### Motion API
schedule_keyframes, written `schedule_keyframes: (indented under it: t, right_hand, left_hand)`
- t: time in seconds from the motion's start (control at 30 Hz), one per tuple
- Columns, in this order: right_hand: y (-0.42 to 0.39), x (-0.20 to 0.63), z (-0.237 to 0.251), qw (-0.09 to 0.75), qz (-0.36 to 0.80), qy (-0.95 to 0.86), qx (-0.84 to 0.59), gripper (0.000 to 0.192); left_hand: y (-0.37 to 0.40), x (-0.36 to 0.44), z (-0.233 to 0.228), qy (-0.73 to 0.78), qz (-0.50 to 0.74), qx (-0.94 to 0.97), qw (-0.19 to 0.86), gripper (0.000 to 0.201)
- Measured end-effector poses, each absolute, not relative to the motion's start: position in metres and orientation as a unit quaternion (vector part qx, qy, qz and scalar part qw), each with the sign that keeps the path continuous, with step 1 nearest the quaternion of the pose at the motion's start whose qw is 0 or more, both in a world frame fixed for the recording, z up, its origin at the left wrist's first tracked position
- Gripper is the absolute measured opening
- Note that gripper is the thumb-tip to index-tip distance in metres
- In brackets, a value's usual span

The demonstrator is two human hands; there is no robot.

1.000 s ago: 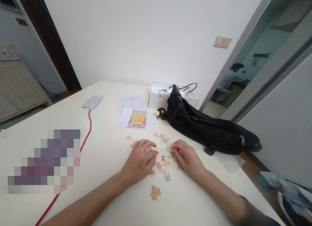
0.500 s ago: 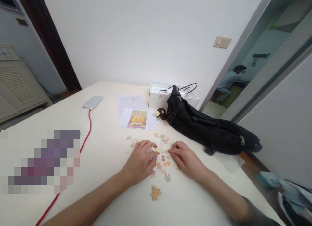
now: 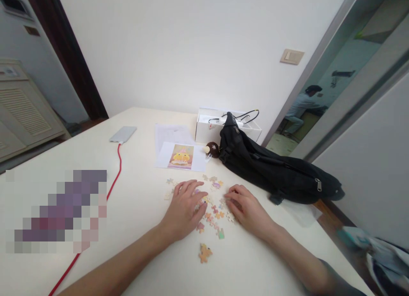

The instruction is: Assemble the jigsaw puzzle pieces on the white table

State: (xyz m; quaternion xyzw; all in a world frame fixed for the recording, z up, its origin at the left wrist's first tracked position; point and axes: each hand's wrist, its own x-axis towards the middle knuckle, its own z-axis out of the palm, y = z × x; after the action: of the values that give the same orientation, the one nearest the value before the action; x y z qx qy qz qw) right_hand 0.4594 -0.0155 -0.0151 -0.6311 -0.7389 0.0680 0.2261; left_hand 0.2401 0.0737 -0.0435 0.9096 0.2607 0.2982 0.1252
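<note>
While a small tan clump of puzzle pieces (image 3: 205, 253) sits at the near middle of a white table (image 3: 243, 266), a green-marked piece (image 3: 221, 234) lies just beyond it. A person's left hand (image 3: 183, 211) arches over the scatter, fingers loosely parted, a gap showing between thumb and forefinger, with nothing visible in its hold. At right, the right hand (image 3: 249, 208) rests by the pile's edge, fingers curled, tips close to the thumb; whether they pinch a piece cannot be told. Loose pieces (image 3: 209, 218) spread between the two. A red cable (image 3: 120, 162) runs at left to a pale flat device (image 3: 124, 134); a black bag (image 3: 275, 172) stretches across the right. Farther off lie a printed picture (image 3: 181, 156), a brown ball (image 3: 213, 149) and an open white box (image 3: 204, 131). Beyond a far-right doorway, another person (image 3: 300, 104) sits.
</note>
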Motion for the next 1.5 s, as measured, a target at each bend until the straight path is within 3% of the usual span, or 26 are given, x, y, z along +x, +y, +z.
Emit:
schedule_keyframes:
  t: [0.23,0.43,0.73,0.93,1.1,1.33,1.5]
  right_hand:
    - [0.007,0.44,-0.014,0.195,0.037,-0.774,-0.601,0.024]
    - [0.027,0.446,-0.021,0.207,0.038,-0.768,-0.605,0.009]
    - [0.031,0.452,-0.026,0.228,0.04,-0.767,-0.598,0.004]
    - [0.035,0.453,-0.024,0.226,0.019,-0.772,-0.594,0.023]
    - [0.032,0.453,-0.024,0.262,0.074,-0.749,-0.604,0.026]
    - [0.022,0.465,-0.023,0.275,0.044,-0.733,-0.62,0.025]
    - [0.02,0.471,-0.027,0.261,0.049,-0.749,-0.607,0.025]
  left_hand:
    - [0.08,0.241,-0.045,0.332,0.349,0.864,0.144,0.023]
    - [0.083,0.242,-0.047,0.352,0.361,0.847,0.172,0.02]
    - [0.088,0.243,-0.052,0.348,0.406,0.82,0.207,0.016]
    - [0.091,0.242,-0.054,0.344,0.418,0.812,0.219,0.014]
    - [0.092,0.242,-0.056,0.353,0.42,0.806,0.222,0.015]
    - [0.113,0.23,-0.047,0.353,0.445,0.8,0.193,0.016]
    - [0.142,0.21,-0.044,0.385,0.411,0.819,0.109,0.018]
